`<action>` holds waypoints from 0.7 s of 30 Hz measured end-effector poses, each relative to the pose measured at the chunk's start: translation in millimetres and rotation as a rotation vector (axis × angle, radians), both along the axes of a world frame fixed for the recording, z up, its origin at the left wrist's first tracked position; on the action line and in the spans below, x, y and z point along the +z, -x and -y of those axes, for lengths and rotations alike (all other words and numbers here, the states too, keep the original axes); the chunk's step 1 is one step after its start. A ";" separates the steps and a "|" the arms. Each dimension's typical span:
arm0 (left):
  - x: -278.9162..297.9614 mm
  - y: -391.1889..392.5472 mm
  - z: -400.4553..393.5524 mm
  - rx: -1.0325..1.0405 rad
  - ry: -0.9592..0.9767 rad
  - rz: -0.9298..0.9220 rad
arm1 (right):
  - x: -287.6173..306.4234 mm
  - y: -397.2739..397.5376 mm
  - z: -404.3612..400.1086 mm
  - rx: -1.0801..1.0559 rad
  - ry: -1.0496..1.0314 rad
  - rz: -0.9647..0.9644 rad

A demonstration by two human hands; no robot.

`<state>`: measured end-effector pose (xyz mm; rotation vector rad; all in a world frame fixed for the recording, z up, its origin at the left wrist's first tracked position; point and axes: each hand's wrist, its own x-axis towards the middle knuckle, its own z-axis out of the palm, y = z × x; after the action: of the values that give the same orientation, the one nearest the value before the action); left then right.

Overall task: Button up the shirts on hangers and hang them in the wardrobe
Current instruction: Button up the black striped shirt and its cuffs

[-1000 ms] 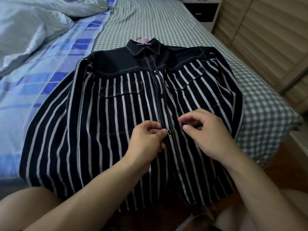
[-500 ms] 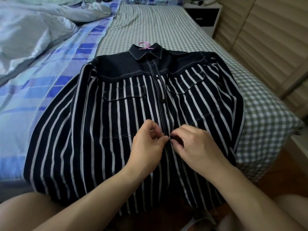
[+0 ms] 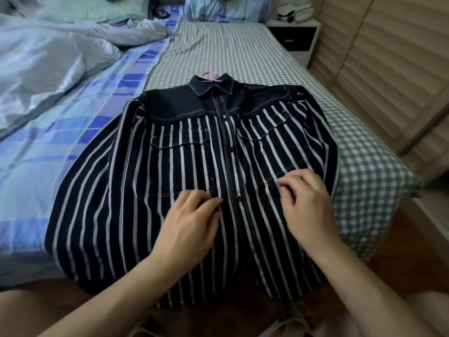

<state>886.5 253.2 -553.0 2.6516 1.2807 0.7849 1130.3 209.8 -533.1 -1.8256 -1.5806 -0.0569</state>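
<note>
Around: a rumpled blanket [image 3: 48,59] is seen at 10 o'clock on the bed [image 3: 233,47]; a nightstand [image 3: 295,36] at 1 o'clock.
Shirt [image 3: 189,166]: laid flat on the bed, on a pink hanger [image 3: 211,77].
Left hand [image 3: 192,224]: rested on the shirt, fingers loosely curled.
Right hand [image 3: 306,203]: fingers curled, nothing held.
Change: both hands were pulled apart from the middle button [image 3: 238,198].

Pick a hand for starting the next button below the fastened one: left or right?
Left, marginally. The left hand has fingertips close beside the placket, just below the fastened button. The right hand sits farther out on the striped shirt, holding nothing.
</note>
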 end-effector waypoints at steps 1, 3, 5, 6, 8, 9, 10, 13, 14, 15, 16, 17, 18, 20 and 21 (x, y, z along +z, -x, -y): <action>2.7 8.5 -3.7 0.054 -0.022 0.007 | 6.9 -7.9 0.4 -0.053 0.005 0.007; 11.0 21.5 -21.4 0.193 -0.036 0.006 | 24.9 -22.9 -11.8 -0.099 0.099 0.035; 22.2 26.3 -46.6 0.295 -0.014 -0.022 | 48.3 -36.9 -41.6 -0.113 0.216 0.084; 29.3 26.0 -59.8 0.328 -0.011 -0.050 | 59.2 -42.3 -61.5 -0.106 0.260 0.120; 41.6 23.6 -86.3 0.386 -0.004 -0.136 | 75.0 -49.0 -101.7 -0.106 0.354 0.178; 45.8 23.3 -98.2 0.429 0.028 -0.192 | 78.4 -52.5 -118.9 -0.139 0.420 0.177; 47.9 25.3 -109.4 0.490 0.075 -0.242 | 78.5 -56.5 -131.9 -0.197 0.499 0.150; 47.9 43.7 -127.0 0.730 0.255 -0.327 | 67.4 -66.9 -147.0 -0.402 0.715 0.023; 48.8 51.0 -129.3 0.782 0.280 -0.341 | 65.5 -67.5 -148.4 -0.453 0.736 -0.002; 52.1 56.7 -129.9 0.789 0.275 -0.356 | 65.2 -67.0 -149.6 -0.474 0.734 -0.007; 56.1 61.6 -131.3 0.742 0.246 -0.376 | 65.9 -65.2 -150.8 -0.455 0.713 0.024; 60.2 65.9 -134.9 0.672 0.204 -0.410 | 68.2 -63.6 -151.6 -0.411 0.670 0.100; 65.9 68.9 -140.4 0.616 0.154 -0.462 | 70.5 -65.0 -154.9 -0.365 0.599 0.215; 86.8 72.4 -162.4 0.618 0.034 -0.526 | 84.8 -73.9 -164.8 -0.305 0.438 0.403; 98.8 72.4 -174.4 0.649 -0.032 -0.524 | 95.5 -78.9 -170.6 -0.299 0.367 0.460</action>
<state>814.1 427.6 -454.2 2.5527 2.3322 0.1236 1209.2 380.4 -437.6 -2.4632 -1.6849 -0.3687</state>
